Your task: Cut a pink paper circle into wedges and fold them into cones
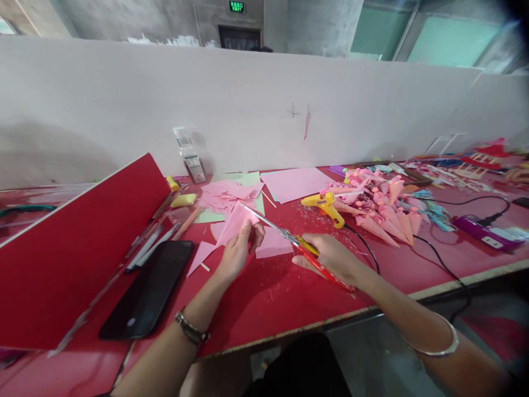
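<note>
My left hand pinches a folded piece of pink paper above the red table. In my right hand is a pair of scissors with red and yellow handles. The blades point left and their tips reach the top edge of the paper. Whether the blades are parted is hard to make out. Below the hands lie a pink paper square and a pink triangle. Behind the left hand a pile of pink paper scraps rests on a green sheet.
A yellow glue gun with a black cord lies beyond the scissors, beside a heap of pink paper cones. At left are a black phone, pens and a red board. A bottle stands by the white partition.
</note>
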`<state>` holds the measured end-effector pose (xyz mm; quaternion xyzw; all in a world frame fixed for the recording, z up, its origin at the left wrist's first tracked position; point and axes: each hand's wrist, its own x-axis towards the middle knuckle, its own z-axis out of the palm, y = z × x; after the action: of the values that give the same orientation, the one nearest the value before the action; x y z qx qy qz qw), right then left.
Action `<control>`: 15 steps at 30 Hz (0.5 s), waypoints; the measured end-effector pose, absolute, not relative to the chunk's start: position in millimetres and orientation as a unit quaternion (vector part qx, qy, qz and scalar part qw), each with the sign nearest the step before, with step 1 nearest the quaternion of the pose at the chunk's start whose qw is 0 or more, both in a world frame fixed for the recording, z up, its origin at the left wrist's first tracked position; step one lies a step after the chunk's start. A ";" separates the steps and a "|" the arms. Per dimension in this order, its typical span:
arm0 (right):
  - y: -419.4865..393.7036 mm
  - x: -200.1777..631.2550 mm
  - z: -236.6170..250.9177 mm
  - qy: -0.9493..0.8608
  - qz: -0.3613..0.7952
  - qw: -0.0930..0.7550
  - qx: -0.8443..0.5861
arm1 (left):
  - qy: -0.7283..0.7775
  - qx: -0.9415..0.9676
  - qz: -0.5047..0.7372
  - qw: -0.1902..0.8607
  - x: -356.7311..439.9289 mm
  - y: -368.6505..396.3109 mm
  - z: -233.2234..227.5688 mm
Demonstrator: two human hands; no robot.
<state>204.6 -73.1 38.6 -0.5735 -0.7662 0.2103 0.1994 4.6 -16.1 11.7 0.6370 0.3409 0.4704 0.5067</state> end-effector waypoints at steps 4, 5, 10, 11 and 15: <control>-71.5 206.2 37.4 -0.765 0.218 0.201 -0.572 | 0.346 0.633 0.466 0.513 5.4 -15.3 11.1; -70.8 206.4 37.4 -0.764 0.223 0.200 -0.571 | 0.346 0.632 0.466 0.514 5.4 -15.0 10.8; -69.4 206.2 39.2 -0.774 0.218 0.192 -0.563 | 0.338 0.625 0.471 0.522 4.2 -13.8 10.3; -69.5 205.9 39.5 -0.777 0.211 0.190 -0.561 | 0.337 0.626 0.472 0.522 3.9 -13.6 10.4; -70.1 204.2 38.9 -0.784 0.209 0.182 -0.555 | 0.334 0.628 0.475 0.518 3.3 -12.7 11.0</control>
<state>204.2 -70.1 38.9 -0.5547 -0.7845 0.2091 0.1821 3.3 -12.7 11.0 0.6277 0.3344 0.4748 0.5184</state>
